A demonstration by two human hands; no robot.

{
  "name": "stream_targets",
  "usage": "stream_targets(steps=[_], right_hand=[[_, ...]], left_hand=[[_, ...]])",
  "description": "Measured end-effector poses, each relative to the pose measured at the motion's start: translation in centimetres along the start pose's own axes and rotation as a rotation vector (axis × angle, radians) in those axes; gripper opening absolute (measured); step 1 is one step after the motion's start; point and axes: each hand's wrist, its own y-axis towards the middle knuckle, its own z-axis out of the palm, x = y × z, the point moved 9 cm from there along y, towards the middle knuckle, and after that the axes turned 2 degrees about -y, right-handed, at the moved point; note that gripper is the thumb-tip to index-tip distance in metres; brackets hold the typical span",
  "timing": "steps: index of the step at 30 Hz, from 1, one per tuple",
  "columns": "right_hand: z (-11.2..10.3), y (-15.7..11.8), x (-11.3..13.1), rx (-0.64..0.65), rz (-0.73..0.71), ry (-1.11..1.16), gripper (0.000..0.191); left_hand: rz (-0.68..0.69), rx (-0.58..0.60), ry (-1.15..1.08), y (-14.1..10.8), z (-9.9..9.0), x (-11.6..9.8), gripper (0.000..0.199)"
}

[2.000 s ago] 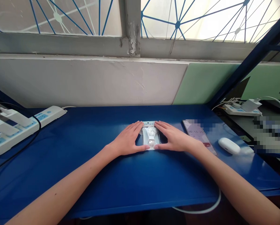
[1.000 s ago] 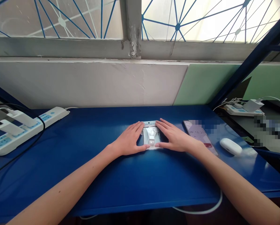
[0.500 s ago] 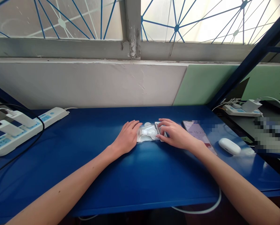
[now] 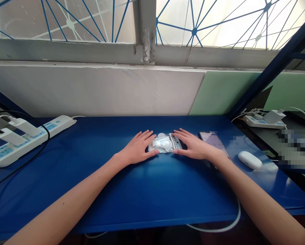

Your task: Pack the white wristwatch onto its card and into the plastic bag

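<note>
A clear plastic packet (image 4: 165, 144) with a white item inside lies flat on the blue desk, a dark printed strip along its right end. What the white item is, I cannot make out. At the packet's left end rests my left hand (image 4: 139, 148), fingers stretched out and thumb along the near edge. My right hand (image 4: 190, 144) is at the other end, palm down, with fingers extended and thumb apart. Both hands touch or nearly touch the packet without gripping it. A small round whitish piece (image 4: 162, 135) shows at the packet's far edge.
On the right lie a phone (image 4: 210, 139), partly under my right forearm, and a white earbud case (image 4: 250, 160). A white power strip (image 4: 59, 123) with plugged chargers and a black cable (image 4: 35, 157) occupies the left. The blue desk (image 4: 142, 197) ends at a wall behind.
My left thumb has spread out over the packet's near edge. My right fingers have straightened and flattened at the right end, the hand shifting slightly. The packet stays in about the same place.
</note>
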Motion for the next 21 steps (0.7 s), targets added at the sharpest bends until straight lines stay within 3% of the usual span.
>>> stream_targets(steps=[11,21], right_hand=[[-0.35,-0.26,-0.3,-0.028,-0.047,0.007,0.104],[-0.19,-0.32,-0.92,0.025,0.037,-0.001,0.112]], left_hand=[[0.014,0.022,-0.025,0.02,-0.51,0.39,0.085],[0.004,-0.006,-0.003,-0.1,-0.53,0.26,0.086]])
